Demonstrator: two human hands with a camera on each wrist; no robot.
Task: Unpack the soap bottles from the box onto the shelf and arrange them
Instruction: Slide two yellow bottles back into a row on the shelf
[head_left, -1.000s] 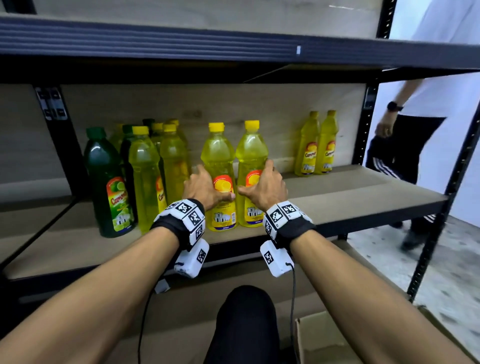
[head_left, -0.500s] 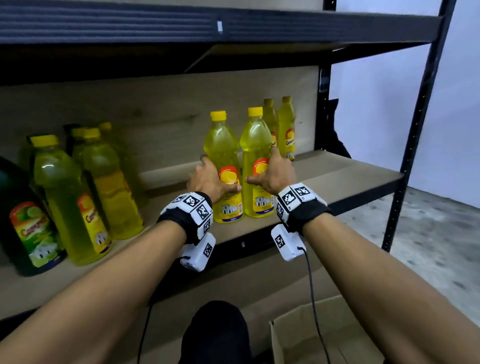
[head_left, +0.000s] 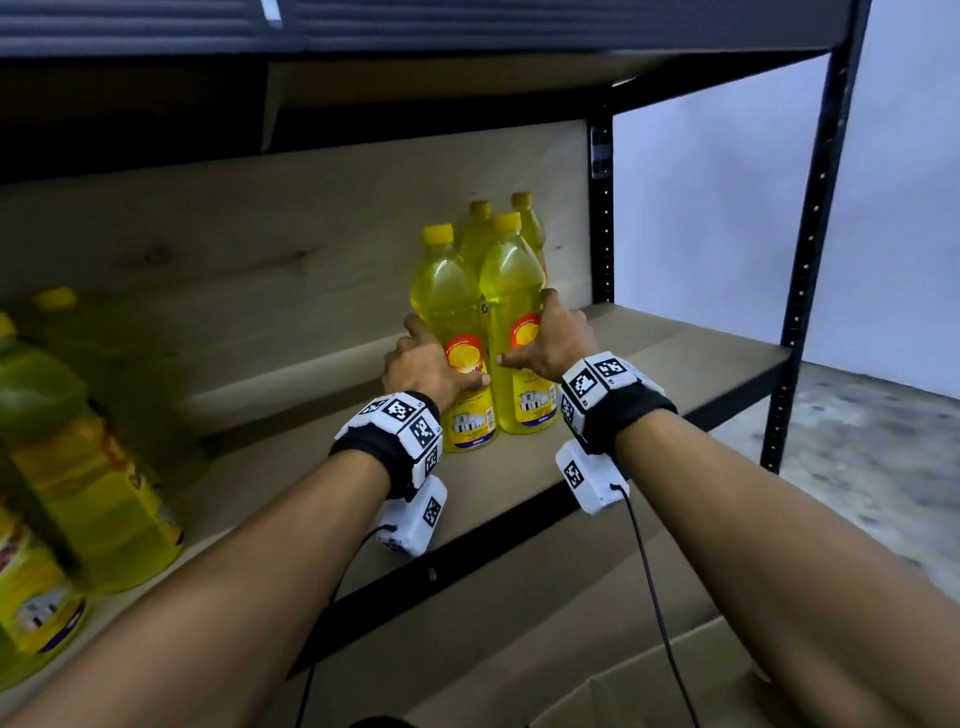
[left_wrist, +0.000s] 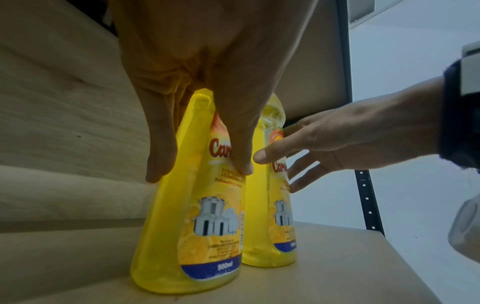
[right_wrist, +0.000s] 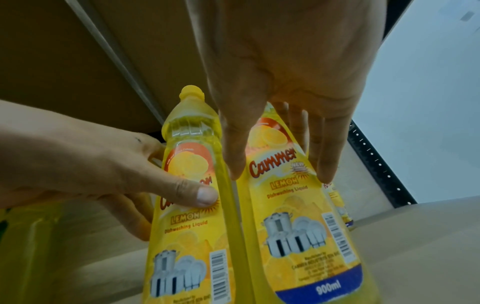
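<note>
Head view: left hand grips 1 yellow soap bottle, right hand grips its neighbour, both upright, touching, near shelf right end. Probably sliding back toward 2 rear bottles; uneven push could tip them.

Bare shelf board right of front bottles; rear bottles block behind; upright post beyond.
</note>
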